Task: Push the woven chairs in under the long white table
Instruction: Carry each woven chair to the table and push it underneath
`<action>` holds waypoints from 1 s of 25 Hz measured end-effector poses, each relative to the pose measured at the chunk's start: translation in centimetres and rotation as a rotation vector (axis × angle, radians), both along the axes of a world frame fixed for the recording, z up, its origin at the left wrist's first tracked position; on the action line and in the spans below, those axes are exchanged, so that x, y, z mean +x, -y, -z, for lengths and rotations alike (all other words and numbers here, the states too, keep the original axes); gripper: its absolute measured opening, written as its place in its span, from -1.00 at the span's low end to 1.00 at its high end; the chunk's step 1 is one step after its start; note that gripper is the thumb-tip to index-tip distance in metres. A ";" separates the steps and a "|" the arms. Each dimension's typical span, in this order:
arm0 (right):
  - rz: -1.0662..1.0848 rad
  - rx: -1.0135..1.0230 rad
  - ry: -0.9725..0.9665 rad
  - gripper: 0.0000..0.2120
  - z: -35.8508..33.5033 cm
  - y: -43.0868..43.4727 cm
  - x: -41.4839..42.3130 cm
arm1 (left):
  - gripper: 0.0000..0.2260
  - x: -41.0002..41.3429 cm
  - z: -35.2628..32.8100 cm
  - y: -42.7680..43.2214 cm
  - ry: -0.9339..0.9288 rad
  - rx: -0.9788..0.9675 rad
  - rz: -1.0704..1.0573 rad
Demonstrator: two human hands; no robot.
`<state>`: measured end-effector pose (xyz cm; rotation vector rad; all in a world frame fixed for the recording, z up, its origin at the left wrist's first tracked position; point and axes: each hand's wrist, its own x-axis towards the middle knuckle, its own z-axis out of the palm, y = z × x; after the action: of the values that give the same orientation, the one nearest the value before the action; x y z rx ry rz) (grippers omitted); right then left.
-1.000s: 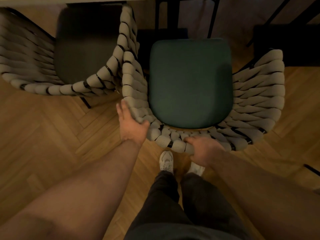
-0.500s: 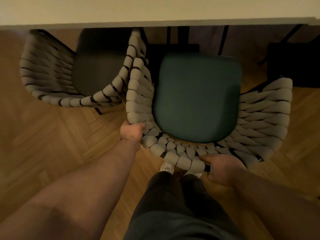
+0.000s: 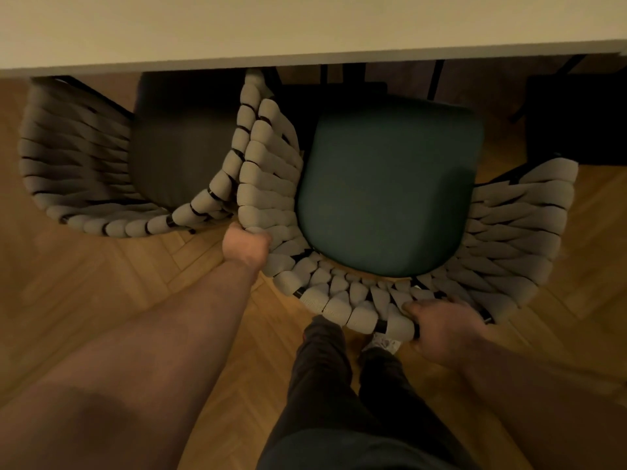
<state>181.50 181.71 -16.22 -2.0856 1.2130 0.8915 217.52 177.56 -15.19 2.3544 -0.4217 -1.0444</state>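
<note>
Both grips were on the right chair (image 3: 509, 239), low on its woven back, at the end nearest me. Left grip (image 3: 246, 247) was clenched round the rim where the back turns into the left arm. Right grip (image 3: 441, 329) was grasping the top rim further right, thumb over the weave, fingers hidden under it.

My read on why: two holds spread along the curved back gave me steering as well as shove. One central hold would have let the chair yaw.

Chair stood on the floor (image 3: 101, 300), between me and the worktop (image 3: 305, 25). The front of its green seat (image 3: 386, 184) was near the worktop edge, but most of the seat was out in the open. So I'd call it partly in, not home.

Heading: open front toward the worktop, back toward me. The front-to-back axis ran roughly square to the worktop edge, nose skewed slightly right from what I could see. The arm-to-arm span, its wider dimension, lay about parallel to the edge.

Its left arm was hard against the right arm of the left chair (image 3: 101, 184), which sat a bit further under. Likely rub point on the next shove, so I'd bias right.
</note>
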 end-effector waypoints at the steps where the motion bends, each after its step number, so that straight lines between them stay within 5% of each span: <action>1: -0.010 0.019 -0.018 -0.47 -0.1 0.1 0.0 | -0.49 -0.4 -0.2 0.1 0.101 0.043 0.128; 4: -0.036 0.066 -0.045 -0.38 -1.0 0.3 0.3 | -0.22 -2.5 -0.9 -0.4 0.472 0.245 0.762; 7: -0.023 0.068 -0.043 -0.40 -0.9 0.1 0.5 | -0.35 -2.4 -0.9 -2.0 0.718 0.396 1.262; 12: -0.005 0.047 -0.054 -0.36 -0.7 0.1 0.6 | -0.23 0.0 -2.3 -2.6 0.768 0.333 1.609; 15: 0.005 0.032 -0.058 -0.36 -0.7 0.4 0.2 | -0.07 -1.7 -2.3 -1.9 0.541 0.353 1.913; 17: 0.016 0.032 -0.064 -0.34 -0.7 1.2 -0.4 | -0.02 -3.3 -1.8 -1.4 0.480 0.411 2.003; 21: 0.031 -0.026 -0.095 -0.37 -1.6 3.4 -1.9 | -0.54 -5.4 -0.9 0.2 0.586 0.368 1.939; 25: -0.021 -0.114 -0.118 -0.47 -0.9 7.0 -2.9 | -0.53 -6.3 -0.3 2.6 0.642 0.356 1.854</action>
<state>178.61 174.72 -15.31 -2.1642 1.3339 0.9884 211.18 175.00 -14.89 2.0007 -3.1464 -0.8210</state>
